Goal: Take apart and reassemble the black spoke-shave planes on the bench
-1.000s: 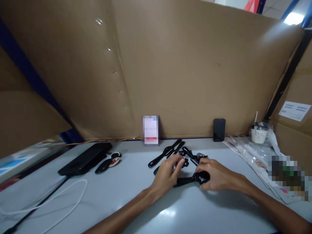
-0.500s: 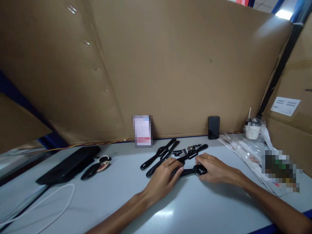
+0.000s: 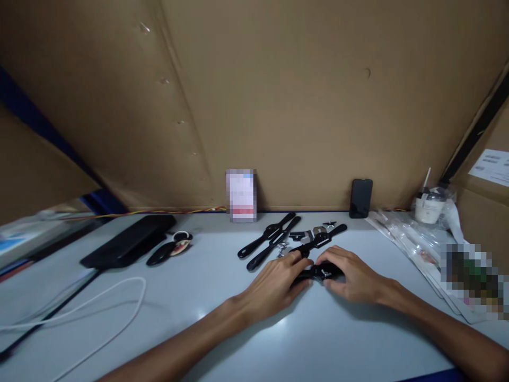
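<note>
A black spokeshave (image 3: 320,272) lies low over the table between my hands. My left hand (image 3: 276,281) is closed round its left handle, thumb towards me. On the other side my right hand (image 3: 353,275) grips the right end, with fingertips and thumb near the middle, where some shiny metal shows. Both handles are mostly hidden by the fingers. Just beyond my hands lie another black spokeshave body (image 3: 325,239) and two similar bodies (image 3: 272,232) side by side at the left. Among them are flat metal blades (image 3: 308,236) and small shiny screws (image 3: 282,248).
A blurred-out upright card or screen (image 3: 242,196) and a black phone (image 3: 361,198) lean on the cardboard wall (image 3: 278,106). Plastic-wrapped packs (image 3: 413,254) and a cup (image 3: 429,208) stand right. Left are a black device (image 3: 129,241), a black oval object (image 3: 160,254) and a white cable (image 3: 139,302).
My hands have come closer together on the spokeshave. The right hand has shifted from its middle onto the right handle. The camera view has tilted and turned slightly left.
</note>
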Demonstrator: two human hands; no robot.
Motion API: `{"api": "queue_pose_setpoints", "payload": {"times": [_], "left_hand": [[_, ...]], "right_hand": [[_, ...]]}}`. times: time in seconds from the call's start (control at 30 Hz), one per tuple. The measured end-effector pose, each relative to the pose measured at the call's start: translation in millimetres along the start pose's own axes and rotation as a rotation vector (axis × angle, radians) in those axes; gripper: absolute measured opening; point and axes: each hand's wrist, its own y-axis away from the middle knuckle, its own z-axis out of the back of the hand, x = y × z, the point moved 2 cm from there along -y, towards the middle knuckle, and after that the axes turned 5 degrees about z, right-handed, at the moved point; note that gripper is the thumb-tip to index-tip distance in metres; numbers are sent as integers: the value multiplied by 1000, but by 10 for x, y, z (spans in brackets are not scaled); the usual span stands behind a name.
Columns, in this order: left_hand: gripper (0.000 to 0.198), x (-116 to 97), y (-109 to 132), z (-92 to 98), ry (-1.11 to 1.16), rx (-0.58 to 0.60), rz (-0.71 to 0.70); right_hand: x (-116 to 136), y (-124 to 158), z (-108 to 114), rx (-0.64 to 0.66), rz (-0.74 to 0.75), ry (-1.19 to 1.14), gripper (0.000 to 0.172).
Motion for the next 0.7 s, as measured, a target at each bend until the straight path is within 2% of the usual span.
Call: {"api": "queue_pose_setpoints", "payload": {"times": [0.23,0.43,0.7], "left_hand": [[45,41,0,14,-44,40,-121],[47,69,-16,38,-15,45,-169],[43,153,-37,20,229,76,-129]], "right_hand": [[-194,-59,126,5,-78,-85,12],[-227,-68,91,2,-93,-150,12],[-229,-37,85,20,-33,145,19]]}}
